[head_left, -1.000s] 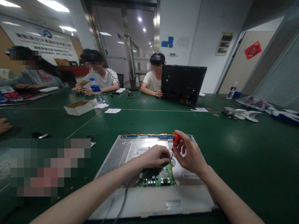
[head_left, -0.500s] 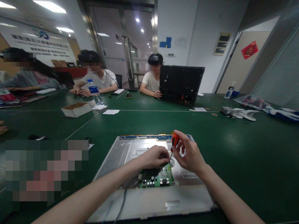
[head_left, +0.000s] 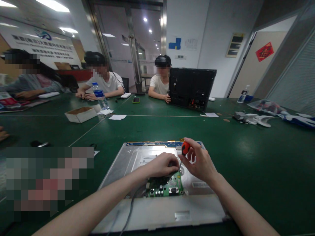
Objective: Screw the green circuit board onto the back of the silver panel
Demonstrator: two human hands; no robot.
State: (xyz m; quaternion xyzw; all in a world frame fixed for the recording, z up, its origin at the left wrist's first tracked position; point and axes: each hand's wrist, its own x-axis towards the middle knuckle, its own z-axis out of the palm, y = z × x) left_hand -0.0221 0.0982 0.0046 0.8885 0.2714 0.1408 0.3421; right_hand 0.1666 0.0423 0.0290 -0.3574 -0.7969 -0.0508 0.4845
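Observation:
A silver metal display panel (head_left: 137,157) lies back-up on the green table (head_left: 258,170) in front of me. A small green circuit board (head_left: 167,188) sits on its middle. My right hand (head_left: 200,162) is closed round a small screwdriver with an orange handle (head_left: 185,148), held upright with its tip down at the board's far edge. My left hand (head_left: 161,165) is curled with its fingertips pressed on the board right beside the screwdriver tip. A dark cable (head_left: 129,213) runs from the board toward me.
Three people sit at the far side; one holds an upright black monitor back (head_left: 192,88). A water bottle (head_left: 99,95), a cardboard box (head_left: 80,114), papers and a phone (head_left: 136,100) lie at the back left. White plastic parts (head_left: 253,118) lie at the right. A blurred patch covers the near left.
My hands and the screwdriver stay at the same spot on the board, with only slight finger movement on the handle. The view shifted a little.

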